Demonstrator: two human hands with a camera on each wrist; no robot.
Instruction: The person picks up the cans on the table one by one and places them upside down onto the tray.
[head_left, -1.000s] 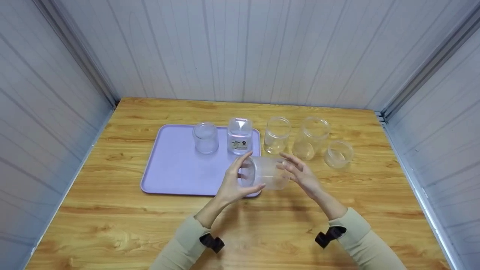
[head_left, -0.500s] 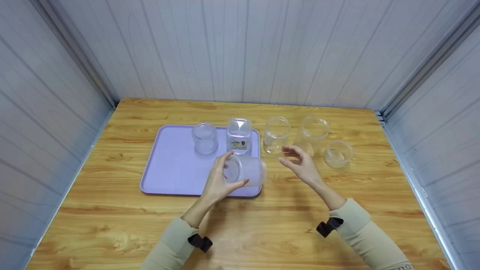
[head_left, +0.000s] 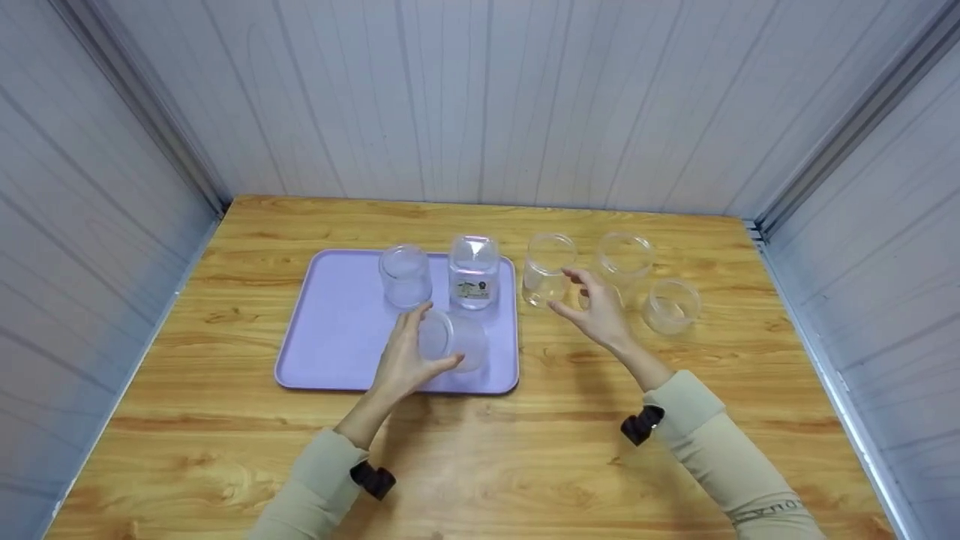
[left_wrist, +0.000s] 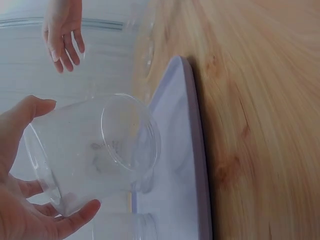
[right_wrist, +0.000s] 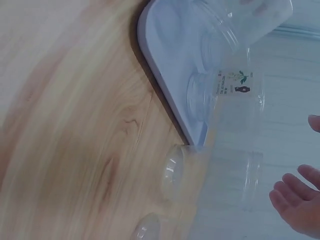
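My left hand (head_left: 405, 356) grips a clear plastic jar (head_left: 466, 343) around its base, fingers on the far side and thumb on the near side. The jar is tipped on its side over the right part of the lilac tray (head_left: 322, 337), its open mouth turned right; the left wrist view shows the jar (left_wrist: 85, 150) above the tray. My right hand (head_left: 602, 315) is in the air with thumb and fingers spread, holding nothing. It overlaps a round clear jar (head_left: 550, 255) and a wider one (head_left: 625, 253) in the head view. Touching cannot be told.
On the tray stand a short round jar (head_left: 406, 281) and a square jar (head_left: 474, 262) with a printed label. Right of the tray, a low clear jar (head_left: 672, 307) sits on the wooden table (head_left: 525, 465). Pale panel walls (head_left: 480, 105) enclose the back and sides.
My left hand has carried the jar leftward from beside the tray to over it. The right hand has let go of this jar and moved up toward the standing jars.
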